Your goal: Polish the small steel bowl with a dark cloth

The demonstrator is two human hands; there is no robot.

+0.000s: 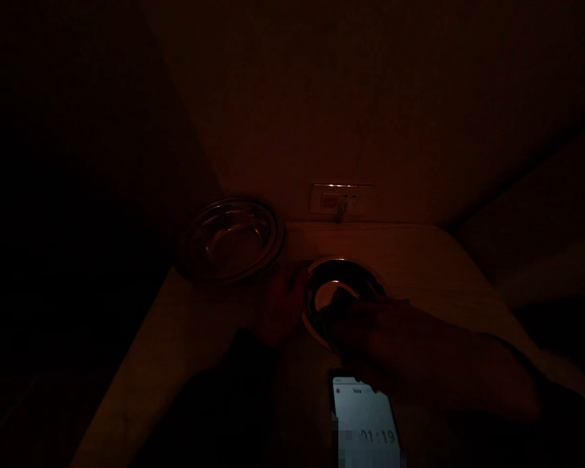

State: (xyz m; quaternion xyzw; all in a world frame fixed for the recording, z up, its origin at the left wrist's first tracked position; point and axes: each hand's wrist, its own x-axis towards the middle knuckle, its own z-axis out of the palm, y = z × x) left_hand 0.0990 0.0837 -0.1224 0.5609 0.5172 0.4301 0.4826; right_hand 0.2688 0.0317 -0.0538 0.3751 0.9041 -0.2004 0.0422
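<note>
The scene is very dark. A round, shiny metal bowl (345, 261) rests on the wooden table, its near right side covered by my right hand. At its left edge is my left hand (285, 302), the fingers closed on the rim as far as the gloom shows. My right hand (358, 325) reaches in from the right with its fingers down inside the bowl. Bunched under those fingers is a dark cloth (341, 298), pressed against the inner surface; its outline is hard to make out.
A larger metal basin (234, 244) stands at the table's back left corner. A lit phone (365, 416) showing a timer lies near me, partly under my right forearm. Behind the table (419, 260), a wall socket (341, 199) is set in the wall.
</note>
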